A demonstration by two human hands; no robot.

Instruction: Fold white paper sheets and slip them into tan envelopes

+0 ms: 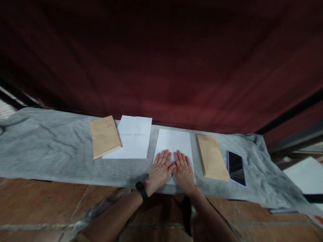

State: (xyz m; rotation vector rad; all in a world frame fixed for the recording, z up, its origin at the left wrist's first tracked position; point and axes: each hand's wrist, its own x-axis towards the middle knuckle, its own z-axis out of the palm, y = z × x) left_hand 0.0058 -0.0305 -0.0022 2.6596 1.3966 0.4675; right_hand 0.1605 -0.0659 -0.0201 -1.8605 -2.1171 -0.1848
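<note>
A white sheet of paper [174, 138] lies in front of me on the grey cloth. My left hand [160, 169] rests flat on its lower left part, fingers stretched out and pointing away from me. Beside it, my right hand [183, 169] presses flat on the lower right part, its fingers also extended. The thumbs come close together in the middle. Both palms cover much of the sheet's near half, and neither hand grasps anything. A black band [141, 191] circles my left wrist.
Left of the sheet, another creased white sheet [136, 137] lies partly under a brown envelope [104, 136]. A second brown envelope [213, 158] and a phone [236, 168] lie to the right. Grey cloth [60, 144] covers the narrow surface; a dark red curtain [161, 77] hangs behind.
</note>
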